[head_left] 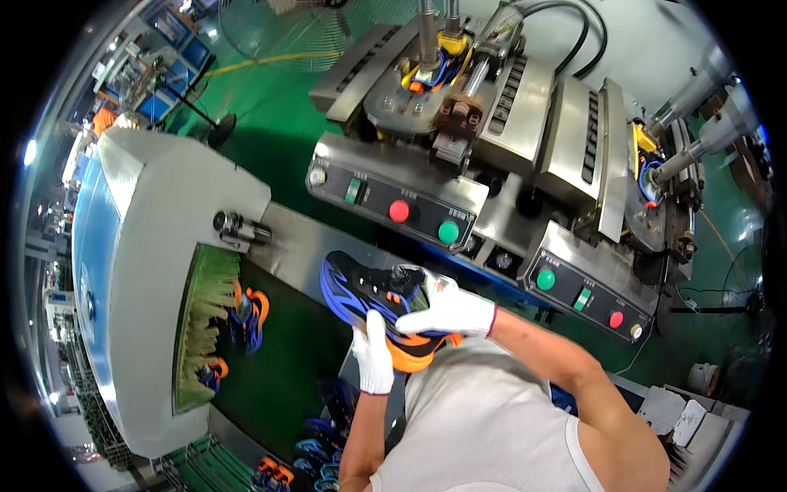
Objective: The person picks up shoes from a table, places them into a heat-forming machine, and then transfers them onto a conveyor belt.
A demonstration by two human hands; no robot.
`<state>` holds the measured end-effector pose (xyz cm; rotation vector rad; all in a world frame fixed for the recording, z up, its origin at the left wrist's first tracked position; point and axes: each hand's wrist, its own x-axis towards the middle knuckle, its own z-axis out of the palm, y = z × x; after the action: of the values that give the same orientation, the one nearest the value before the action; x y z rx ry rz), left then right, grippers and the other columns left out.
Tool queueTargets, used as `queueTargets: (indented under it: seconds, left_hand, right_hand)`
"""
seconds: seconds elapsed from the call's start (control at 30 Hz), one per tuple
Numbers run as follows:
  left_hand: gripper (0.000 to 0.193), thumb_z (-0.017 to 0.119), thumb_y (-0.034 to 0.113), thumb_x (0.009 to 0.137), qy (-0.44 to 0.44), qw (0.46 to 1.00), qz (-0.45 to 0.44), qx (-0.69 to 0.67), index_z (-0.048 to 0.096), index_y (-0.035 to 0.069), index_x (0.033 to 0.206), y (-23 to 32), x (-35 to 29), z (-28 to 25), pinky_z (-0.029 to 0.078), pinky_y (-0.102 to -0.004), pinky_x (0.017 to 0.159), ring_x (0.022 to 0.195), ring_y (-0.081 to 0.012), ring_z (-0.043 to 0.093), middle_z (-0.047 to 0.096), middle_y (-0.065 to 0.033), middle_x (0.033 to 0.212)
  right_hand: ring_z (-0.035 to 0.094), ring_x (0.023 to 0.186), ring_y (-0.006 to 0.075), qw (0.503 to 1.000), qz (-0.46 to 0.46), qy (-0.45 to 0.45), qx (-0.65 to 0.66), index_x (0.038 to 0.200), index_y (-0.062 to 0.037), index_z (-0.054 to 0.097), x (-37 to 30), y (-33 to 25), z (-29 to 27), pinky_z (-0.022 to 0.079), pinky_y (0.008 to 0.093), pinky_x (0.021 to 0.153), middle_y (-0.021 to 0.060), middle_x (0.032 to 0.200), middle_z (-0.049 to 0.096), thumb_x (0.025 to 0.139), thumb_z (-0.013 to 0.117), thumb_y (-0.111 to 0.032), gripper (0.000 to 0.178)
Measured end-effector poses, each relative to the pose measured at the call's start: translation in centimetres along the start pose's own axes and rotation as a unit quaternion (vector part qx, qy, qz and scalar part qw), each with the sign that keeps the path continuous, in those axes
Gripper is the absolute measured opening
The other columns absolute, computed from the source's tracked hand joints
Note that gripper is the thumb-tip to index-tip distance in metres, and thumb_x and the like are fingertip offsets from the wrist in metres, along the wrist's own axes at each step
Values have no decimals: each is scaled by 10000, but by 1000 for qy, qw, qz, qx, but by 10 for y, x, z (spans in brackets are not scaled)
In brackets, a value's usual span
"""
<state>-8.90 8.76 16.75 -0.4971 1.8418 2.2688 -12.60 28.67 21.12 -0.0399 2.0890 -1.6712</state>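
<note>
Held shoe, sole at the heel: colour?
Orange; the heel sole shows best in the head view.

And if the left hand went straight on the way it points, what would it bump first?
The shoe: the left hand already touches it. Past that, maybe the machine's front panel near the red button, but depth is hard to judge.

Left hand (374,357) and right hand (455,310) gripping, close together
Left thumb (375,323) upward, right thumb (413,321) pointing left; bare right arm (557,351) bent.
</note>
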Motion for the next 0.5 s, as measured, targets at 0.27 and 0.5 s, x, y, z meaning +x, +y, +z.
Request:
queueTargets:
  seconds: [0.27, 0.5]
  left_hand:
    - [774, 539, 492, 1044, -220, 910, 264, 233, 342, -83, 1523, 78, 40, 20, 507, -341, 971, 1147, -227, 627, 634, -173, 1300]
    - [449, 694, 62, 915, -189, 755, 458, 430, 613, 31, 1355, 161, 130, 134, 527, -384, 995, 1139, -275, 677, 675, -165, 1265]
  right_hand:
    - [666, 914, 117, 884, 27, 43, 464, 1302, -33, 644, -32, -9, -40, 562, 293, 815, 49, 1138, 702, 827, 823, -41, 507]
    - [719, 829, 199, 803, -73, 118, 579, 1362, 7, 581, -86, 5, -99, 604, 338, 760, 128, 1093, 733, 842, 764, -14, 552]
